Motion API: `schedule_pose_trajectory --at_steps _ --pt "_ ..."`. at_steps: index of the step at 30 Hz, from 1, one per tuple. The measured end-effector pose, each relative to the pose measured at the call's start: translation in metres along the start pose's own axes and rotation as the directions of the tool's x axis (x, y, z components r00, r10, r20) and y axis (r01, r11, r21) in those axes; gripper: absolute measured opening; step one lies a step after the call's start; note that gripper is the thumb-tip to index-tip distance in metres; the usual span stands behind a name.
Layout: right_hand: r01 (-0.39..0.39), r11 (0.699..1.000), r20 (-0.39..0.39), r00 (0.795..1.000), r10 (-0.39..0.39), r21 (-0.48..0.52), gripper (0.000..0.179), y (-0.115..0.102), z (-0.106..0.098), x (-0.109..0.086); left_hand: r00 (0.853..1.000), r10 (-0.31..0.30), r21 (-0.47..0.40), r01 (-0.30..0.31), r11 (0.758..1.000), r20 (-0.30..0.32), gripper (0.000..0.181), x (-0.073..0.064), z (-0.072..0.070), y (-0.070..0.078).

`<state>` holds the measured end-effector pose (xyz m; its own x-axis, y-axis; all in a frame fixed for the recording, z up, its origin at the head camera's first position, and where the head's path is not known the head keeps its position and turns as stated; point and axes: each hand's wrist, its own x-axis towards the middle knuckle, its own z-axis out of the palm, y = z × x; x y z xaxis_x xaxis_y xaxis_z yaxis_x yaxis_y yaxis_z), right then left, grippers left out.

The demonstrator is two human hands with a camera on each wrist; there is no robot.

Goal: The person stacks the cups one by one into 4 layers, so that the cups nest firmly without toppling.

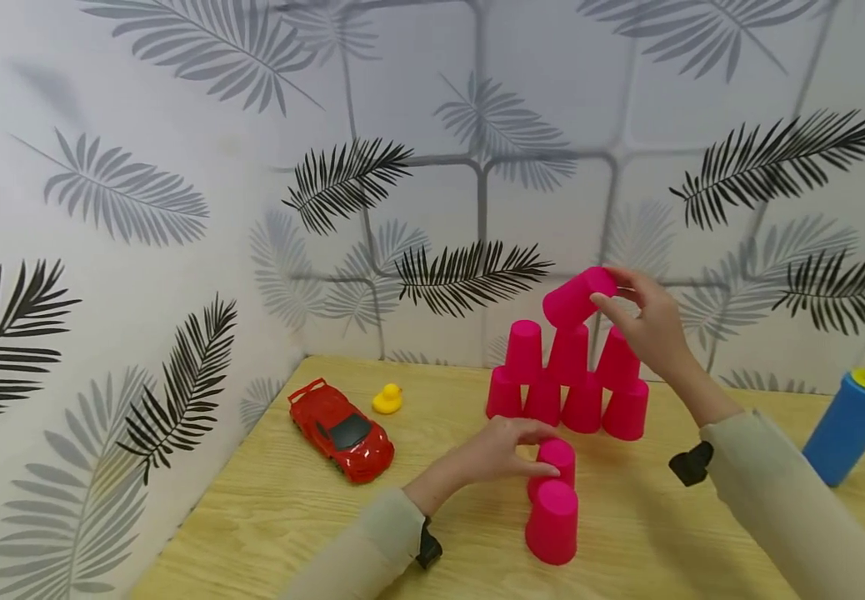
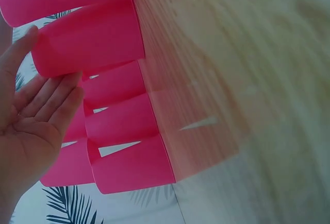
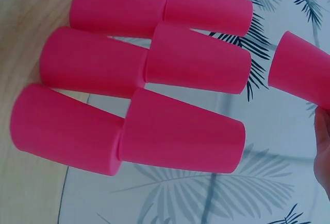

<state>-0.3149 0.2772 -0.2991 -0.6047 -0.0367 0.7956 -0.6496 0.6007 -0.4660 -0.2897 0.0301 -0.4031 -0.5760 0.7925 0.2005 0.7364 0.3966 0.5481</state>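
My right hand (image 1: 653,325) grips a tilted pink cup (image 1: 575,298) by its base end, just over the second row of a cup pyramid. That upper row has three upside-down cups (image 1: 524,352), standing on a bottom row of several more (image 1: 582,404). In the right wrist view the held cup (image 3: 301,72) hangs apart from the stacked ones. My left hand (image 1: 496,452) has its thumb and fingers around the base end of another upside-down cup (image 1: 562,454) on the table. Right in front of it stands one more pink cup (image 1: 552,525), partly covering it.
A red toy car (image 1: 342,431) and a small yellow duck (image 1: 387,399) are on the left of the wooden table (image 1: 252,517). At the right edge stands a blue cylinder with a yellow top (image 1: 848,429). A leaf-patterned wall (image 1: 432,208) rises behind the pyramid.
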Motion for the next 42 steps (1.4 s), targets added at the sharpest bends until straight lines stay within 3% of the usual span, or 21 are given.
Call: schedule_pose_trajectory --at_steps 5,19,30,42 --pt "0.035 0.996 0.087 0.996 -0.027 -0.085 0.048 0.008 0.006 0.013 1.0 0.03 0.057 -0.03 0.998 -0.008 0.047 0.001 0.006 0.005" --pt "0.045 0.988 0.251 0.968 -0.007 -0.146 0.047 0.017 0.015 0.028 0.999 0.035 0.032 -0.035 0.999 -0.006 0.046 0.003 0.008 0.005" --pt "0.045 0.987 0.301 0.954 0.004 -0.155 0.048 0.016 0.023 0.036 1.0 0.01 0.038 -0.01 0.999 -0.001 0.046 0.002 0.006 0.005" --pt "0.025 0.992 0.308 0.951 0.014 -0.121 0.054 0.017 0.029 0.037 1.0 -0.01 0.03 0.011 1.0 -0.013 0.047 -0.001 0.002 -0.001"
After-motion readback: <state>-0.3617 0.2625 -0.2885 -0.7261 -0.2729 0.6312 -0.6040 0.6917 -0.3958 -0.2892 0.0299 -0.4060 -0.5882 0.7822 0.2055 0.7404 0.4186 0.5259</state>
